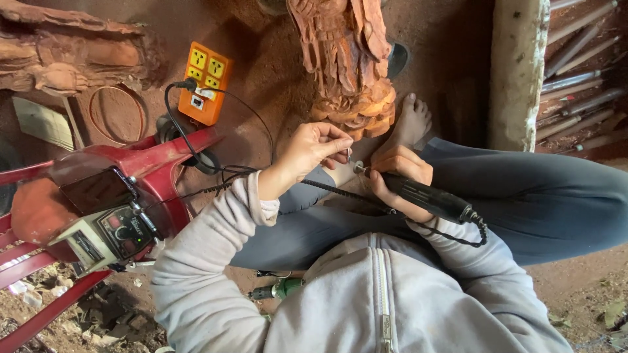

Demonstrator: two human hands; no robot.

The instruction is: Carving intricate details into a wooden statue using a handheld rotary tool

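Note:
My right hand [400, 171] grips a black rotary handpiece [428, 197] with its metal tip pointing left, and a coiled black cord trails from its rear end. My left hand [313, 149] is pinched at that tip, fingers closed on a small bit [356, 166] at the chuck. Both hands hover over my lap, just below a carved reddish wooden statue [347, 59] standing on the dirt floor. A bare foot [411, 121] rests beside the statue's base.
An orange power strip [206, 82] lies on the floor with a black plug in it. A red plastic chair [98, 196] at left carries a motor control box [108, 235]. More carved wood [65, 55] lies top left. A pale post [517, 72] and metal rods stand at right.

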